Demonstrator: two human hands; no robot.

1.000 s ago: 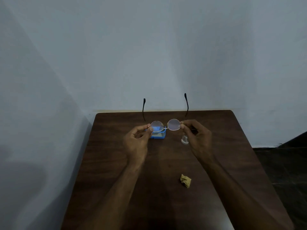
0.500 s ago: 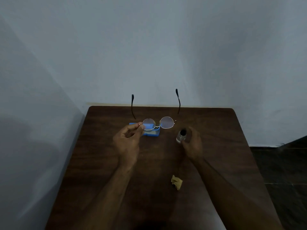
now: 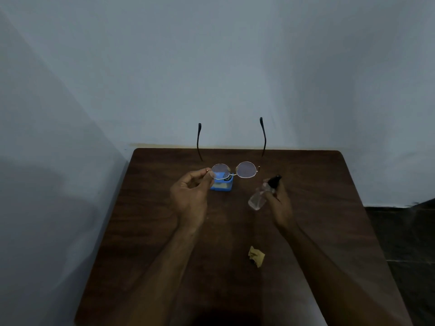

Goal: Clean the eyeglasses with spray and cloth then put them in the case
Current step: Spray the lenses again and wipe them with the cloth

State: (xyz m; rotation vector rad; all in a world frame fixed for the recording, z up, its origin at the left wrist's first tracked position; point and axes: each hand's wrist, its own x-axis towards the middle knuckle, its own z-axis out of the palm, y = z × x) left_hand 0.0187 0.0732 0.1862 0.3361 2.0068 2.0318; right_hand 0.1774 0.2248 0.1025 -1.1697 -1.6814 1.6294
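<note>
Above the dark wooden table [image 3: 146,231], the left hand [image 3: 188,198] pinches the eyeglasses [image 3: 234,170] by the outer edge of one round lens, thumb and forefinger closed on the thin metal rim. The glasses are lifted clear of the tabletop, lenses facing the person, and both dark temple arms stand open, pointing up and away toward the pale wall [image 3: 211,67]. The free lens reaches out toward the right hand without touching it. The right hand [image 3: 280,203] is wrapped around a small clear spray bottle [image 3: 259,198], held off the table and tilted, with its black cap [image 3: 274,181] uppermost and angled toward the glasses; the bottle sits just below and beside the free lens, apart from it. Just beyond the left hand's fingertips, partly seen through the gripped lens, a small blue case [image 3: 222,185] rests on the table. Nearer the person, between the two forearms and closer to the right one, a crumpled yellowish cloth [image 3: 256,256] lies on the wood, well apart from both hands.
</note>
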